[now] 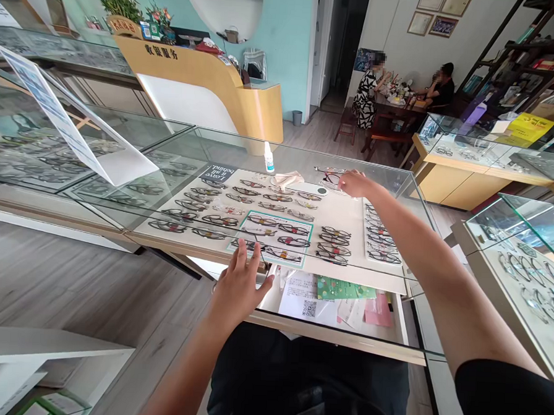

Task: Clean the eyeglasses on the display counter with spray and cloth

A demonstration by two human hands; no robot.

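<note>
I stand at a glass display case [402, 177] with rows of spectacle frames [276, 223] under its top. My right hand [356, 184] reaches across the glass to its far side, fingers curled beside a pair of glasses [331, 174] lying on the glass; whether it grips them I cannot tell. My left hand [240, 286] rests with fingers spread at the near edge of the case. A small dropper bottle [269, 158] and a crumpled cloth [286, 180] lie on the glass left of the right hand.
A drawer [404, 338] below the case stands open with papers and cards in it. A slanted white sign [68, 122] stands on the left counter. Another glass case [525, 264] is at my right. Two people sit at a table [398, 105] in the back.
</note>
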